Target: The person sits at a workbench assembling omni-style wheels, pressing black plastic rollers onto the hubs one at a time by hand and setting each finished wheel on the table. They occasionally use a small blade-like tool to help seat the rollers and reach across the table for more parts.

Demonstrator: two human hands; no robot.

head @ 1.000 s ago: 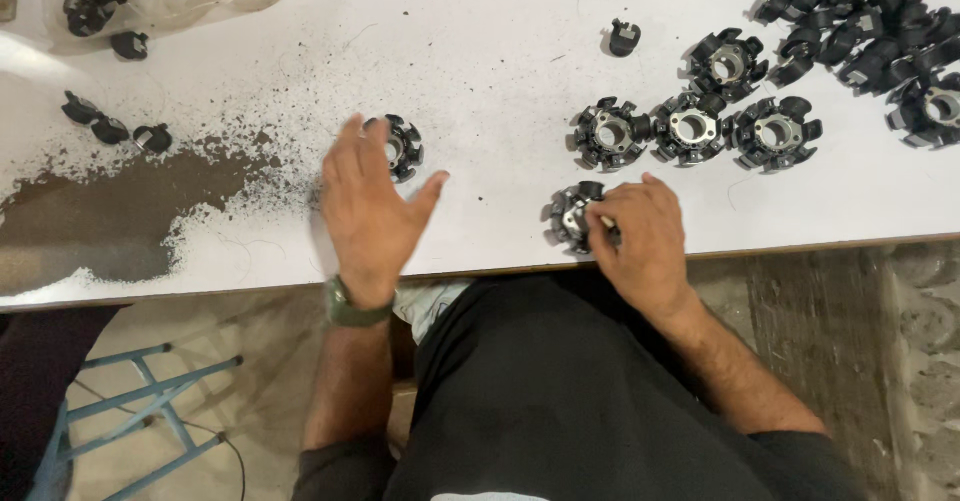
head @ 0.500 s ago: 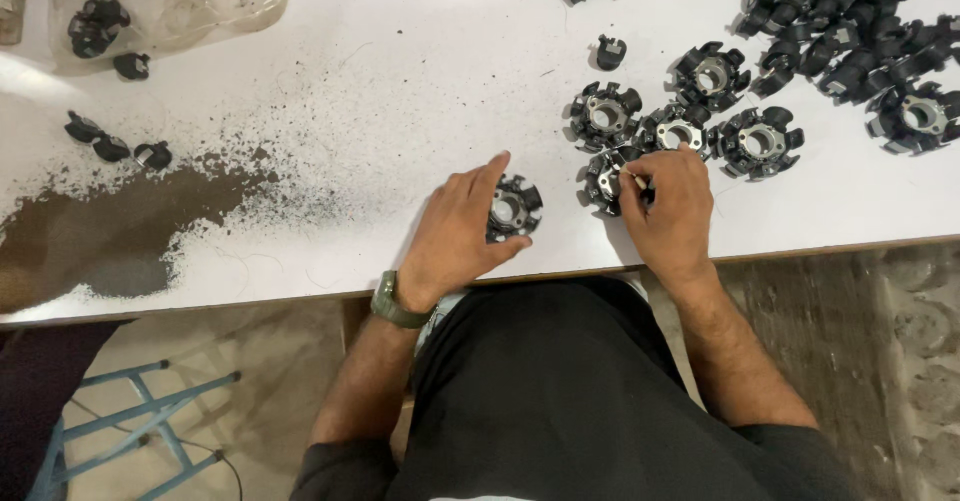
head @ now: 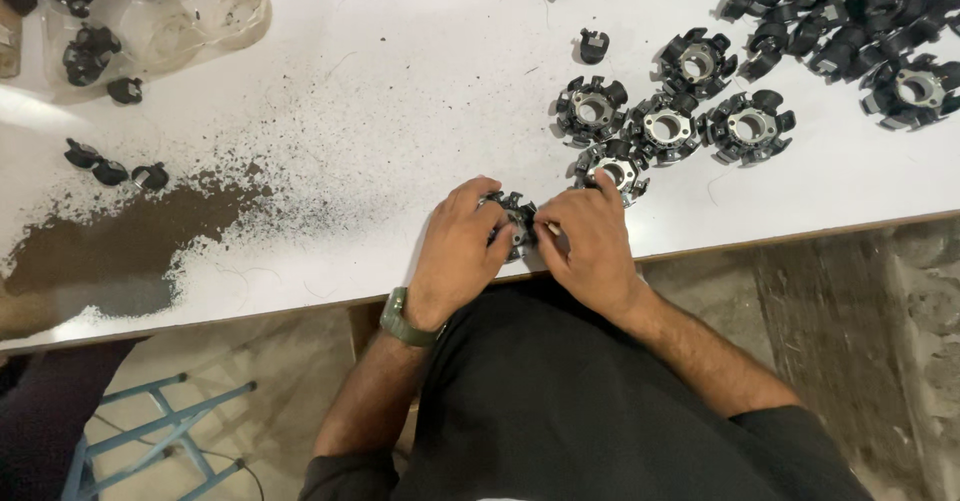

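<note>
Stator (head: 515, 223) sits at the table (head: 400, 81) edge, both our hands closed on it, left (head: 458, 251) steadying while right (head: 590, 246) fingers work its face.

Left hand (head: 458, 256) and right hand (head: 590, 246) meet, fingers (head: 480, 201) curled inward.

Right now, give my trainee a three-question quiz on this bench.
1. True or false: both hands are on one black part.
2. Which wrist has the watch? A left, B right.
3. What covers the table at its left near edge?

Key: 1 true. 2 A. 3 Dark powder, thick by the edge and thinning to specks toward the middle.
</note>
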